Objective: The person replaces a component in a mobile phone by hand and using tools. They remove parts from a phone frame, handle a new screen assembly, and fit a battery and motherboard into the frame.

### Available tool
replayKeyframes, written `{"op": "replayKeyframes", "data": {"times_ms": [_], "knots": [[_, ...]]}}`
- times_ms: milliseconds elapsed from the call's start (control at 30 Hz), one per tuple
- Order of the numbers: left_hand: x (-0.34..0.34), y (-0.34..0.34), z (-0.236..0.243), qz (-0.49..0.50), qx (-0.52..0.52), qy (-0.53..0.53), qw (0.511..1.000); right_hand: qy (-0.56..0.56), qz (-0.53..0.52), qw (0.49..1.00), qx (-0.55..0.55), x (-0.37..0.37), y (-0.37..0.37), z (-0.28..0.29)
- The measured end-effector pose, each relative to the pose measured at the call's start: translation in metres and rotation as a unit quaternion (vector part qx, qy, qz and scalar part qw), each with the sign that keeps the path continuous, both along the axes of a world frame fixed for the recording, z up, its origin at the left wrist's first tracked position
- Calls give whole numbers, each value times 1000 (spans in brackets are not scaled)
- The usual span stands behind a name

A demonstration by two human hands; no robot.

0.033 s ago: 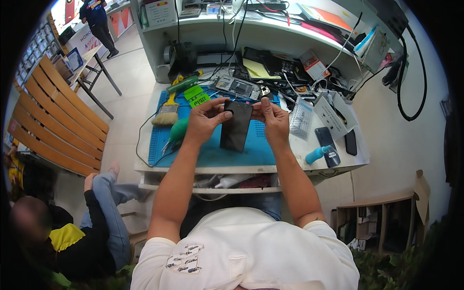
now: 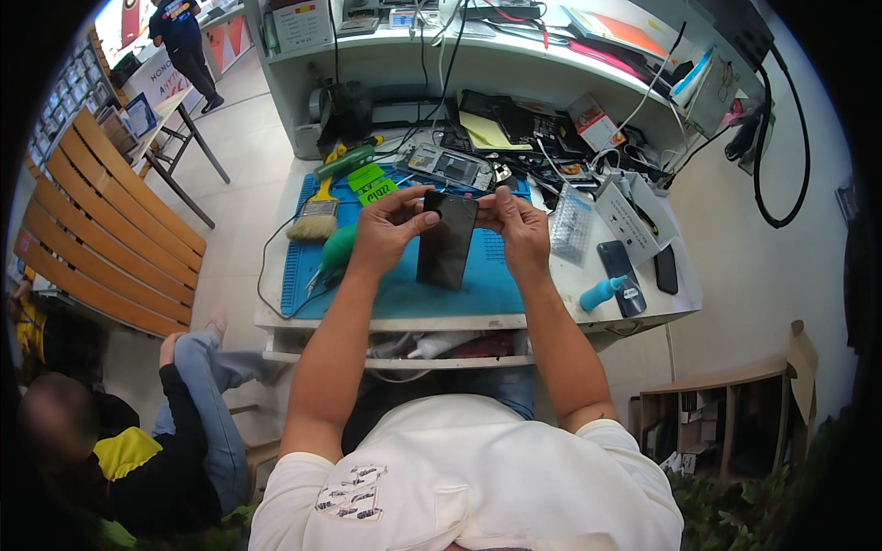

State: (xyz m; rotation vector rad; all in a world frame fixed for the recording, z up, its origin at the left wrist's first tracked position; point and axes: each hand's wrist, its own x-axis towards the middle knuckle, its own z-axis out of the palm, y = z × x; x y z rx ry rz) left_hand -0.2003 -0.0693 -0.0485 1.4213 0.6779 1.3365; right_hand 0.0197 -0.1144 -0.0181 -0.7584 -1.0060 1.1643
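A dark smartphone [image 2: 447, 243] hangs upright over the blue work mat [image 2: 395, 298], its black face toward me. My left hand [image 2: 393, 225] is closed on its upper left edge, the thumb lying over the front. At the upper right corner, my right hand [image 2: 516, 225] pinches the edge, with some fingertips hidden behind the phone. A green blower bulb [image 2: 339, 248] lies beside my left wrist. Beyond it rests a wide paintbrush [image 2: 316, 219] with pale bristles. An opened phone body [image 2: 448, 167] lies past the hands.
To the right are bubble wrap [image 2: 571, 225], a white box [image 2: 634, 220], a light blue bottle [image 2: 602, 294] and two phones, one dark blue [image 2: 623, 271]. Cables and parts crowd the back under a shelf [image 2: 386, 41]. A drawer [image 2: 441, 360] stands partly pulled out. A person [image 2: 138, 450] sits at left.
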Motion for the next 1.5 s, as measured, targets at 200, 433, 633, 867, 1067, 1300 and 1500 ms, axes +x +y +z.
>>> {"op": "replayKeyframes", "data": {"times_ms": [200, 433, 633, 867, 1067, 1300, 1500], "knots": [[0, -3, 5, -19, -38, -22, 999, -110, 5, 994, 19, 4, -4, 6], [0, -4, 5, -16, -34, -26, 999, -96, 24, 995, 20, 7, -1, 7], [3, -7, 8, -14, -34, -26, 999, -101, -3, 994, 28, 4, -4, 4], [16, -11, 13, -8, -39, -42, 998, -116, -17, 993, 30, -4, -8, 8], [13, -19, 23, -84, -120, -126, 981, -187, -28, 979, 73, -17, -23, 20], [3, -16, 21, -143, -128, -189, 963, -262, -21, 957, 119, -30, -35, 35], [1, -12, 18, -159, -132, -212, 955, -277, -19, 952, 131, -37, -35, 37]]}}
